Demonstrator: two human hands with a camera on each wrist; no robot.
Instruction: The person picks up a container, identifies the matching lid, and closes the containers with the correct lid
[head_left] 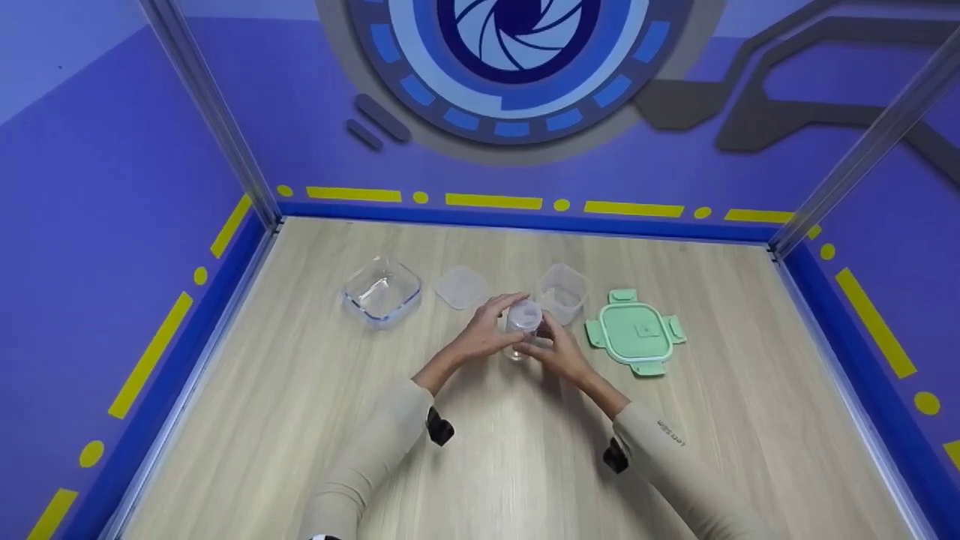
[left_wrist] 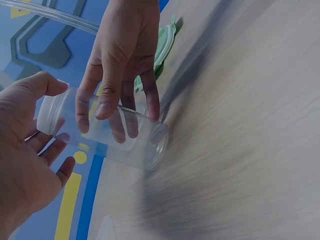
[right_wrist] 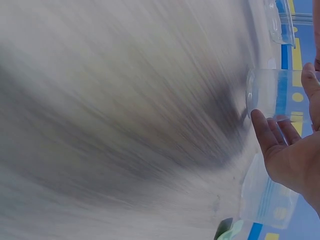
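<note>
Jar (left_wrist: 100, 135) upright at the worktop (head_left: 480, 480), near the tub (head_left: 564, 294), on its near left; the left hand (head_left: 484, 334) grips around the cap (left_wrist: 48, 115), the right hand (head_left: 562, 358) the body. Probably light, stiff, slippery, hardly fragile; best held low, cap free.
</note>
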